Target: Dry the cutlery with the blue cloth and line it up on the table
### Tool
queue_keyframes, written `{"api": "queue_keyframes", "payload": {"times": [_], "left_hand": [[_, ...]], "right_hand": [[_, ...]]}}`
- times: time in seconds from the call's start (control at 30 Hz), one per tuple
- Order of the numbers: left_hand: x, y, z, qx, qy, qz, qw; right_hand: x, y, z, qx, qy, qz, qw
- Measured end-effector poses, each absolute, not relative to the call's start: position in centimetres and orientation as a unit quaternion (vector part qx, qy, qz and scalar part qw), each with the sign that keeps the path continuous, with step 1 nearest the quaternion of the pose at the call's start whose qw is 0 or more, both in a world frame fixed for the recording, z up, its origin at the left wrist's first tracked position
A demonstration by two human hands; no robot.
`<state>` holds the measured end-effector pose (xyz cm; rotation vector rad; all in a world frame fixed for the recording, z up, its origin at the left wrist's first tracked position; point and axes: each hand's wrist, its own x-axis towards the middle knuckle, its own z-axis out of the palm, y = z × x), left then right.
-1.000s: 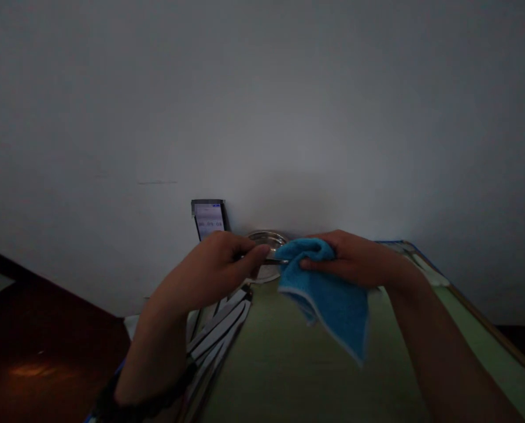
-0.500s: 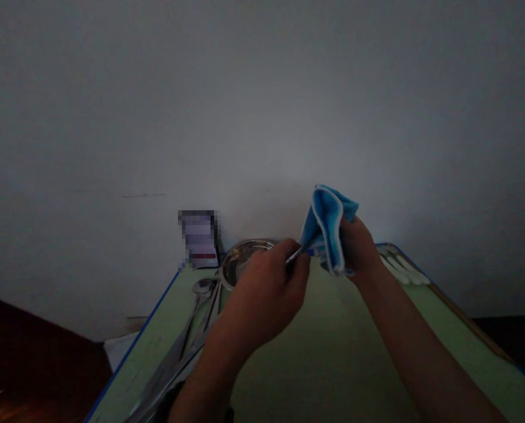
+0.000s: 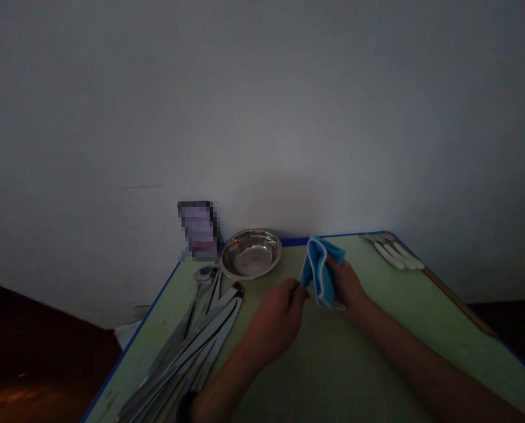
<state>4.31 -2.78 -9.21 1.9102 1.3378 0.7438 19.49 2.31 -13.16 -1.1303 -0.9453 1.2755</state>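
My left hand (image 3: pixel 280 317) is closed around a thin metal utensil, mostly hidden by the fingers, so its kind does not show. A blue cloth (image 3: pixel 319 273) with white edging is bunched in my right hand (image 3: pixel 348 288), folded over the far end of that utensil. Both hands are close together above the green table (image 3: pixel 354 364). Just beyond my left hand is a shiny round metal bowl (image 3: pixel 251 255), with nothing visible inside it.
Long metal utensils (image 3: pixel 192 346) lie in a pile at the left, with a metal spoon (image 3: pixel 203 274) at their far end. A blurred phone-like screen (image 3: pixel 199 229) leans against the wall. Several white-handled forks (image 3: pixel 392 252) lie by the right edge.
Both hands have come down and nearer with the cloth and the utensil, still held together. The bowl and the piled utensils, partly covered before, now show more fully.
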Motion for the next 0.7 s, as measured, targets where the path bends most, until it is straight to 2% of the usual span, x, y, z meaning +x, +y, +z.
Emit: {"api": "queue_keyframes", "payload": {"times": [0.13, 0.33, 0.7], "left_hand": [[4.2, -4.2, -12.1, 0.692, 0.512, 0.314, 0.401], [3.3, -3.3, -13.2, 0.626, 0.517, 0.358, 0.461], [3.9, -3.0, -14.0, 0.478, 0.493, 0.452, 0.569]], "right_hand": [[20.7, 1.0, -15.8, -0.489, -0.448, 0.519, 0.539], [20.8, 1.8, -15.6, -0.480, -0.461, 0.526, 0.530], [20.8, 3.1, -15.7, -0.446, -0.308, 0.641, 0.544]]}}
